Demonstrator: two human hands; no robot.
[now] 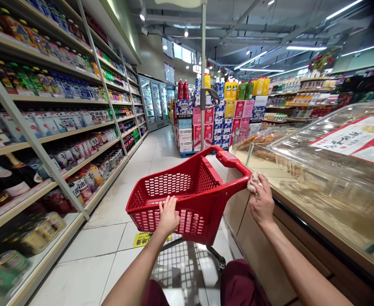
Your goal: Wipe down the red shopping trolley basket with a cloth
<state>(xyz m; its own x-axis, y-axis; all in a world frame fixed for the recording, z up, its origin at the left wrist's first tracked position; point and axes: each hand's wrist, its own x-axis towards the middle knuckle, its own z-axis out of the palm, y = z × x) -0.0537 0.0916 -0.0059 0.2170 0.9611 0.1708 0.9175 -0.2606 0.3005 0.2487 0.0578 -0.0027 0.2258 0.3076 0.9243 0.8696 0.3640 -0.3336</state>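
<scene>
A red plastic shopping cart [193, 193] with latticed walls stands side-on in front of me, its basket holding nothing that I can see. My left hand [169, 216] grips the near rim of the basket, fingers laid over the edge. At the corner of the cart's red handle [233, 162], my right hand [262, 203] presses a crumpled, light-coloured cloth [253, 185] against the plastic. The fingers are bent round the cloth and partly hide it.
Shelves of bottles and cans [78, 114] line the left side. A glass-edged food counter with clear plastic covers [321, 157] stands close on the right. Behind the cart are a metal pole [203, 51] and stacked drink cartons [218, 119]. A yellow sticker [142, 239] marks the tiled floor.
</scene>
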